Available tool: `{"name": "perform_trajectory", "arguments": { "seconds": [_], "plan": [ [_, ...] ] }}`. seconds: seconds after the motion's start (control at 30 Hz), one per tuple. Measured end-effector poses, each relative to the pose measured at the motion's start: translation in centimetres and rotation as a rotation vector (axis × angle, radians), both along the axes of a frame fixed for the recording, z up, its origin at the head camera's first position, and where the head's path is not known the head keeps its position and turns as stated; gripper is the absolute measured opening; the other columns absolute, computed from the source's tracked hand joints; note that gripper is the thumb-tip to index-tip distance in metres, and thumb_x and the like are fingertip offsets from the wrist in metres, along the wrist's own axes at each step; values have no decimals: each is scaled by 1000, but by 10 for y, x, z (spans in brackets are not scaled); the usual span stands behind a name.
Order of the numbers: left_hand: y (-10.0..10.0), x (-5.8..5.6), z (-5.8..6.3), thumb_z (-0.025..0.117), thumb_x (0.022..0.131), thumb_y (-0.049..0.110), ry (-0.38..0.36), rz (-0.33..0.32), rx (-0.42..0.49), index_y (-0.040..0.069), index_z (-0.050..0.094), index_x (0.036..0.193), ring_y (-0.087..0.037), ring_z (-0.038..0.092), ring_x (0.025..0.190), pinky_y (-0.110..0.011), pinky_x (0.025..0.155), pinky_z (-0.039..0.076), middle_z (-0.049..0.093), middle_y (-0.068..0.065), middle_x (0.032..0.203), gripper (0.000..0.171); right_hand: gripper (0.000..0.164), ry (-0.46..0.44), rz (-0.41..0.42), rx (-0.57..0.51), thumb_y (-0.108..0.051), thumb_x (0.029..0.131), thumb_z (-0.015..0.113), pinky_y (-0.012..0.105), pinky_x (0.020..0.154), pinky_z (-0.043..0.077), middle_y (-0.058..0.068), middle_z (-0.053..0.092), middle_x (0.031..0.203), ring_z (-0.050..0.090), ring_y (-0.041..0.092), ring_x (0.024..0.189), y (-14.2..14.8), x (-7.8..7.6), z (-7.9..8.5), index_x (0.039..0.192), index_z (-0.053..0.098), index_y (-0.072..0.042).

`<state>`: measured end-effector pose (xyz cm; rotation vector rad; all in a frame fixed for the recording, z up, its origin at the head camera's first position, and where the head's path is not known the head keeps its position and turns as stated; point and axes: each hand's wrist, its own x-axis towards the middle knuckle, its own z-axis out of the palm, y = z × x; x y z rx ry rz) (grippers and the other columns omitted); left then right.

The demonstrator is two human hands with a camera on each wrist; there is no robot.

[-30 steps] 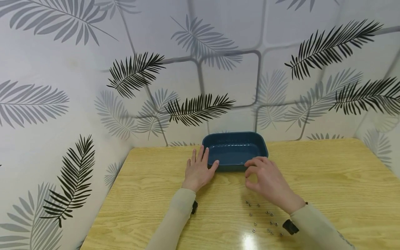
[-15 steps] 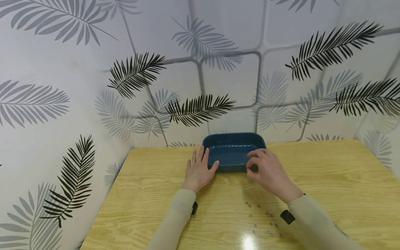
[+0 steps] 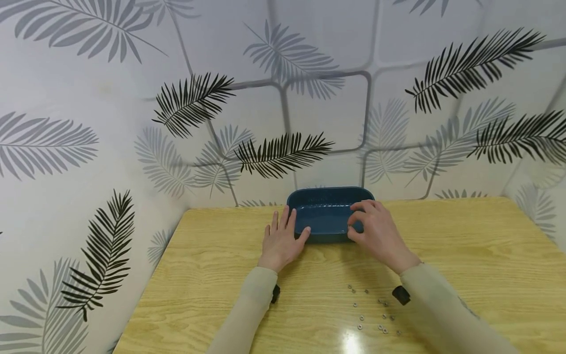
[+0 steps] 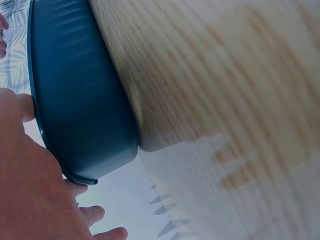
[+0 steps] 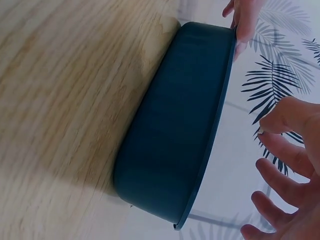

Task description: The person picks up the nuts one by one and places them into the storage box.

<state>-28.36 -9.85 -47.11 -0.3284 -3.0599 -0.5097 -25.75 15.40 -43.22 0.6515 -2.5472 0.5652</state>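
A dark blue rectangular box (image 3: 327, 238) with a raised rim stands at the back of the wooden table. My left hand (image 3: 280, 246) rests at its left front corner, fingers spread and mostly straight, thumb over the front rim. Above the box's right front part is my right hand (image 3: 379, 235), thumb and index finger pinching a tiny nut (image 5: 260, 131); only a bit of the nut shows between the fingertips in the right wrist view. Its other fingers are bent loosely apart. Several small metal nuts (image 3: 361, 318) lie scattered on the table in front of the box.
The light wooden table (image 3: 199, 295) meets a wall (image 3: 318, 113) with a leaf pattern just behind the box. Black straps with small devices sit at both wrists, and light sleeves cover the arms.
My right hand has moved forward and slightly up, from the front right edge of the box to over its opening, still pinching the nut. The left hand stays at the corner.
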Motion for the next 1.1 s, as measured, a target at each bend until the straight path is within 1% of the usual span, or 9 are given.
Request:
{"name": "perform_trajectory", "arguments": {
  "seconds": [0.2, 0.4, 0.7, 0.9, 1.1],
  "plan": [
    [-1, -1, 0, 30, 101, 63, 5, -8, 4, 19, 15, 160, -30, -1, 150, -57, 116, 14, 6, -4, 165, 75, 5, -16, -1, 15, -8, 85, 72, 58, 103, 33, 17, 61, 120, 45, 43, 120, 0, -8, 1, 83, 70, -12],
    [-1, -1, -1, 30, 101, 62, 8, -5, -4, 19, 15, 160, -30, -2, 150, -57, 116, 13, 6, -4, 165, 75, 4, -16, -11, 26, -11, 85, 73, 56, 105, 31, 17, 61, 120, 45, 41, 121, -2, -19, -1, 82, 70, -12],
    [-1, 0, 1, 31, 101, 62, 4, -8, -1, 18, 16, 160, -30, 0, 150, -58, 116, 14, 7, -5, 165, 75, 5, -64, -49, 70, -14, 86, 73, 57, 108, 25, 16, 60, 124, 43, 40, 122, -6, -31, -3, 86, 72, -10],
    [-1, 1, 1, 32, 101, 62, 7, -14, 13, 17, 17, 160, -31, 0, 150, -58, 115, 14, 7, -5, 165, 75, 5, -102, -78, 117, -16, 86, 73, 58, 109, 23, 14, 60, 125, 42, 40, 124, -9, -39, -6, 87, 73, -11],
    [-1, 1, 1, 31, 101, 63, 6, -13, 7, 18, 16, 160, -30, 0, 150, -58, 115, 14, 7, -4, 165, 76, 4, -126, -81, 135, -15, 86, 74, 59, 108, 22, 15, 60, 125, 41, 42, 125, -12, -45, -9, 86, 74, -12]
  ]
}}
